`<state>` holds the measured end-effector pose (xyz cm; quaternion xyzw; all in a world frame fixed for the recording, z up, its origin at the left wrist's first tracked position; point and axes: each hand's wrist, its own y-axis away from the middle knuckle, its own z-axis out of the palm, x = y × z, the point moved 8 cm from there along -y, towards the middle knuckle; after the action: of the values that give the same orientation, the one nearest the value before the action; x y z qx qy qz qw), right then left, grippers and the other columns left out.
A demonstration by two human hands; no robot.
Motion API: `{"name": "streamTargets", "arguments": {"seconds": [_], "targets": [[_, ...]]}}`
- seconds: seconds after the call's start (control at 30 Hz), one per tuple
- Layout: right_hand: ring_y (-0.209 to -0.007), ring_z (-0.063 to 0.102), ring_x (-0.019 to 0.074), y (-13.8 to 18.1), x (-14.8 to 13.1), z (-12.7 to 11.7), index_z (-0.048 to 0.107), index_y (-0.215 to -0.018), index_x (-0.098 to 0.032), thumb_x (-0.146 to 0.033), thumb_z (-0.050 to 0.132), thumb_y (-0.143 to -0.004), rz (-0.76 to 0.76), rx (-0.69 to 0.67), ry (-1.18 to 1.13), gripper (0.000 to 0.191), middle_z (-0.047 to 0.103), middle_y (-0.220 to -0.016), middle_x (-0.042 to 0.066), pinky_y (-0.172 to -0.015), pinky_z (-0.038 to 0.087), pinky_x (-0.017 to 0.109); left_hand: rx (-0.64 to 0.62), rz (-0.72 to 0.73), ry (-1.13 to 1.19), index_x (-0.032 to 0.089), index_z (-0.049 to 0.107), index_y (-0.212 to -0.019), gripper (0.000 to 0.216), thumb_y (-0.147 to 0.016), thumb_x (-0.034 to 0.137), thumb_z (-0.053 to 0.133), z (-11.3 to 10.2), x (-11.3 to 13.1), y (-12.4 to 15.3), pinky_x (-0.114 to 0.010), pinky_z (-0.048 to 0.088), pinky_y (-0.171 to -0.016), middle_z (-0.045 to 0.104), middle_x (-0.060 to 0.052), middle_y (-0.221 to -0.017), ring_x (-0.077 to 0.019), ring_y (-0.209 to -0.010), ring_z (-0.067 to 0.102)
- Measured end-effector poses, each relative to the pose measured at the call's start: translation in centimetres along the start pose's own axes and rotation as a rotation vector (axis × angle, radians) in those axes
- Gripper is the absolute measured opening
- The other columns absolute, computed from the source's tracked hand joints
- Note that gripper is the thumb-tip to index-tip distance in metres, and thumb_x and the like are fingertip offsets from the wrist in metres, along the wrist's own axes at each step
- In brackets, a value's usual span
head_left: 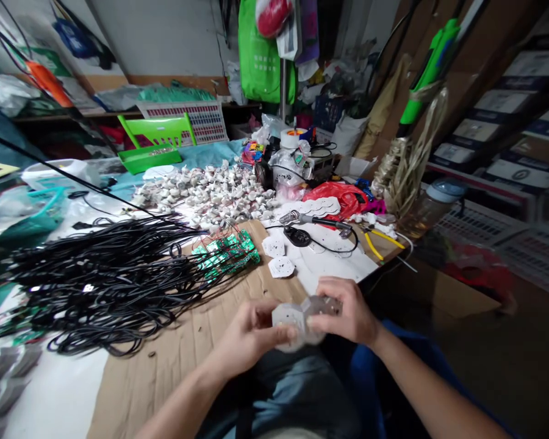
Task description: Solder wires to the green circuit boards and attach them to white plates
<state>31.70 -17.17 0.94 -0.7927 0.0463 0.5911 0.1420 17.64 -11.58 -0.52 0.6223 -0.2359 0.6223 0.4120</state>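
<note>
1. Both hands are up over the lap, just off the near edge of the worktop (165,366), which has brown cardboard laid over it. Left hand (247,338) is closed around a white octagonal LED board (287,320), thumb on top and fingers curled under, so the flat face points up at the camera.

2. Right hand (348,314) is pinching a second, greyer octagonal piece (322,305) that sits right against the first one, overlapping its right edge. Looks like the two are being held together or peeled apart; I can't tell which, it's a bit blurry.

3. Two more white octagonal boards (278,256) lie face up on the cardboard just beyond the hands, easy to grab.

4. Left of those is a bunch of green circuit boards (226,251) with wires on them, touching the big tangle of black cables (105,280) that fills the left side of the worktop.

5. Farther back in the middle there's a heap of small white round parts (205,192).

6. On the right side, a soldering iron (311,219) rests on a white sheet, tip pointed left away from the hands, with yellow-handled pliers (377,241) near the right edge.

7. A red plastic bag (343,195) with more white boards stacked on it sits behind the iron.
</note>
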Motion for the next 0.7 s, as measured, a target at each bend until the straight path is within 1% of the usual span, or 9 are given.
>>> {"name": "streamTargets", "arguments": {"seconds": [0.07, 0.13, 0.17, 0.23, 0.33, 0.37, 0.5, 0.6, 0.7], "targets": [[-0.047, 0.033, 0.0102, 0.8, 2.3, 1.6, 0.057, -0.06, -0.02, -0.043, 0.08, -0.063, 0.214, -0.144, -0.566, 0.033, 0.041, -0.053, -0.005, -0.045, 0.024, 0.024, -0.295, -0.11, 0.261, 0.012, 0.07, -0.071, 0.046, -0.058, 0.052, 0.089, 3.5, 0.3, -0.3, -0.023, 0.041, -0.053, 0.062, -0.003, -0.062, -0.0115, -0.054, 0.052], [-0.044, 0.03, 0.0102, 1.2, 3.6, 1.4, 0.055, -0.06, -0.022, -0.057, 0.073, -0.07, 0.258, -0.085, -0.793, 0.041, 0.038, -0.051, -0.005, -0.044, 0.027, 0.024, -0.399, -0.101, 0.352, 0.011, 0.071, -0.072, 0.051, -0.053, 0.053, 0.092, 5.0, 1.5, -1.8, -0.023, 0.045, -0.054, 0.063, -0.003, -0.064, -0.0121, -0.054, 0.055], [-0.045, 0.029, 0.0102, 1.3, 4.1, 0.7, 0.055, -0.061, -0.022, -0.062, 0.07, -0.072, 0.247, -0.021, -0.848, 0.043, 0.038, -0.051, -0.005, -0.045, 0.028, 0.024, -0.373, -0.062, 0.321, 0.011, 0.071, -0.075, 0.052, -0.054, 0.053, 0.091, 4.9, 2.0, -3.4, -0.023, 0.046, -0.055, 0.065, -0.004, -0.067, -0.0123, -0.056, 0.057], [-0.047, 0.027, 0.0095, 1.3, 4.8, -1.3, 0.054, -0.06, -0.022, -0.065, 0.069, -0.074, 0.202, 0.098, -0.894, 0.047, 0.037, -0.053, -0.005, -0.047, 0.03, 0.023, -0.155, 0.049, 0.126, 0.011, 0.072, -0.088, 0.05, -0.063, 0.052, 0.087, 2.7, 2.9, -7.6, -0.023, 0.049, -0.058, 0.07, -0.006, -0.078, -0.0133, -0.062, 0.061], [-0.047, 0.027, 0.0079, 1.7, 6.1, -4.2, 0.05, -0.055, -0.021, -0.061, 0.075, -0.073, 0.191, 0.223, -0.915, 0.05, 0.037, -0.055, -0.005, -0.046, 0.031, 0.021, 0.233, 0.009, -0.587, 0.014, 0.068, -0.112, 0.044, -0.079, 0.042, 0.075, -1.6, 2.9, -13.6, -0.024, 0.051, -0.059, 0.073, -0.007, -0.09, -0.0145, -0.064, 0.066], [-0.047, 0.028, 0.0076, 1.9, 6.6, -4.8, 0.051, -0.055, -0.02, -0.059, 0.077, -0.072, 0.204, 0.252, -0.897, 0.05, 0.038, -0.055, -0.005, -0.045, 0.031, 0.021, 0.283, -0.005, -0.702, 0.014, 0.067, -0.116, 0.046, -0.078, 0.038, 0.078, -2.4, 2.8, -15.2, -0.025, 0.052, -0.061, 0.074, -0.008, -0.092, -0.0168, -0.067, 0.068], [-0.047, 0.037, 0.0081, 3.1, 8.0, -4.9, 0.063, -0.065, -0.018, -0.055, 0.083, -0.07, 0.261, 0.282, -0.806, 0.043, 0.048, -0.056, -0.003, -0.044, 0.031, 0.021, 0.343, -0.022, -0.976, 0.016, 0.071, -0.113, 0.047, -0.068, 0.026, 0.082, -2.5, 2.1, -18.3, -0.031, 0.052, -0.075, 0.075, -0.011, -0.097, -0.0274, -0.088, 0.071], [-0.05, 0.042, 0.0084, 3.2, 8.0, -3.8, 0.064, -0.069, -0.016, -0.056, 0.083, -0.071, 0.303, 0.24, -0.707, 0.044, 0.053, -0.057, -0.002, -0.047, 0.032, 0.02, 0.349, -0.008, -1.116, 0.015, 0.074, -0.105, 0.038, -0.069, 0.028, 0.08, -1.8, 2.1, -18.3, -0.038, 0.051, -0.086, 0.074, -0.016, -0.102, -0.0336, -0.101, 0.068], [-0.052, 0.04, 0.0088, 2.4, 7.5, -3.5, 0.059, -0.068, -0.017, -0.058, 0.077, -0.076, 0.317, 0.199, -0.419, 0.046, 0.049, -0.057, -0.004, -0.049, 0.03, 0.021, 0.353, 0.045, -1.189, 0.01, 0.075, -0.1, 0.034, -0.073, 0.03, 0.079, -1.8, 3.1, -17.4, -0.047, 0.045, -0.099, 0.068, -0.024, -0.116, -0.041, -0.118, 0.058]]}}
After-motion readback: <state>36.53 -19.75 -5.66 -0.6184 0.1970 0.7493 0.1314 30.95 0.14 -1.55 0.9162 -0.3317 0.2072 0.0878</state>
